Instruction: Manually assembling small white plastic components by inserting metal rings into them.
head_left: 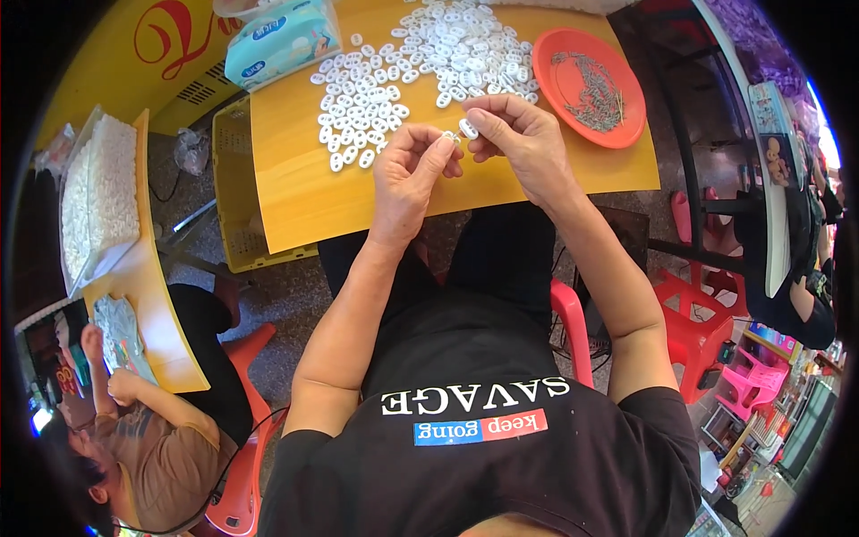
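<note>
Above the front part of the yellow table (304,210), my two hands meet with their fingertips almost touching. My right hand (528,143) pinches a white oval plastic piece (468,129) with dark holes between thumb and forefinger. Thumb and fingers of my left hand (412,174) are pressed together right beside that piece, on something small and pale that I cannot make out. Many similar white oval pieces (358,112) lie loose beyond my left hand, and a thicker heap (470,49) sits farther back. Small grey metal parts (591,94) fill part of a red round plate (550,67) on the right.
A turquoise tissue pack (282,45) stands at the table's back left. Below its left edge is a yellow crate (237,192). Another person (170,447) sits at a side table at left, near a bag of white pieces (103,192). Red stools (693,313) stand at right.
</note>
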`<state>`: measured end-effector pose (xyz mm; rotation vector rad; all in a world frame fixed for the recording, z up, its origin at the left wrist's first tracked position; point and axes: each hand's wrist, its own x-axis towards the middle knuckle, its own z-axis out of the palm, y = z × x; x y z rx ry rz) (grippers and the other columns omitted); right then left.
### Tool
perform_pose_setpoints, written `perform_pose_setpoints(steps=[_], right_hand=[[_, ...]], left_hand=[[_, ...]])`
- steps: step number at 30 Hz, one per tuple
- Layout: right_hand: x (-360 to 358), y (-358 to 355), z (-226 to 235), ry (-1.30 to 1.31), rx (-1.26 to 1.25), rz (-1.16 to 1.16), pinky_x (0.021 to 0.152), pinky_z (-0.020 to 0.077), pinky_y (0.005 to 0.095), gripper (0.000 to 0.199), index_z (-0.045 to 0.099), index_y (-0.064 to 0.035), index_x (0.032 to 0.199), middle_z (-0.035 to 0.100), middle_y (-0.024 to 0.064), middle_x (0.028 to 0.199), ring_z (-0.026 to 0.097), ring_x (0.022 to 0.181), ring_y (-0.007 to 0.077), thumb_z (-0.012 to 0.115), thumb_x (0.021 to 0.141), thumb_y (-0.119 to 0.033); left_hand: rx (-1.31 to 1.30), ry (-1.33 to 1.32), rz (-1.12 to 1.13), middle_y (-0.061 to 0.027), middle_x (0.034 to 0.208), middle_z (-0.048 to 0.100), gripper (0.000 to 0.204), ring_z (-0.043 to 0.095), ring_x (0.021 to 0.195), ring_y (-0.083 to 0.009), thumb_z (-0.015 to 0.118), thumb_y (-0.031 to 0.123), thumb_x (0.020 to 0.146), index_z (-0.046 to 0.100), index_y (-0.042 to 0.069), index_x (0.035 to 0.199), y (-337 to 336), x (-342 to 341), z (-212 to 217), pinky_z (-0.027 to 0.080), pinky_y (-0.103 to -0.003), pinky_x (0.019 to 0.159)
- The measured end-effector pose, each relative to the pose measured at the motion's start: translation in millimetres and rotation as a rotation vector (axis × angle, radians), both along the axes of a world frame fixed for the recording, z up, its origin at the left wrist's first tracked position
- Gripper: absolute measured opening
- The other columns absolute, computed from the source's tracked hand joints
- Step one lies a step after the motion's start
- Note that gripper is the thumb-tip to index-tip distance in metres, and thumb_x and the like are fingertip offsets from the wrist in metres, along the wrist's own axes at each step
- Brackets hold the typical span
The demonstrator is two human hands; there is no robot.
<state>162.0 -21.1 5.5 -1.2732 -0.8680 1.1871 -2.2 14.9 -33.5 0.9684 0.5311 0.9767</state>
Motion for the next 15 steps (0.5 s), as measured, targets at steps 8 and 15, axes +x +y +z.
perform_pose_setpoints(steps=[8, 15], right_hand=[[-2.0, 0.9, -0.2, -0.07, 0.047, -0.005, 0.067, 0.0529, 0.023, 0.022, 0.067, 0.0016, 0.108, 0.065, 0.002, 0.084, 0.061, 0.073, 0.0072, 0.065, 0.094, -0.015], [-7.1, -0.4, 1.1, -0.335, 0.165, -0.055, 0.062, 0.0505, 0.0216, 0.014, 0.068, 0.0006, 0.102, 0.066, 0.0032, 0.079, 0.06, 0.068, 0.0065, 0.065, 0.092, -0.008]], left_hand=[[0.012, 0.019, -0.015, -0.0063, 0.086, 0.064, 0.011, 0.06, 0.072, -0.0096, 0.062, 0.011, 0.096, 0.056, 0.001, 0.099, 0.0, 0.6, 1.4, 0.049, -0.023, 0.069], [0.004, 0.029, -0.017, -0.0061, 0.085, 0.064, 0.012, 0.06, 0.072, -0.0092, 0.062, 0.011, 0.095, 0.056, 0.001, 0.098, 0.9, 1.6, -0.4, 0.049, -0.022, 0.067]])
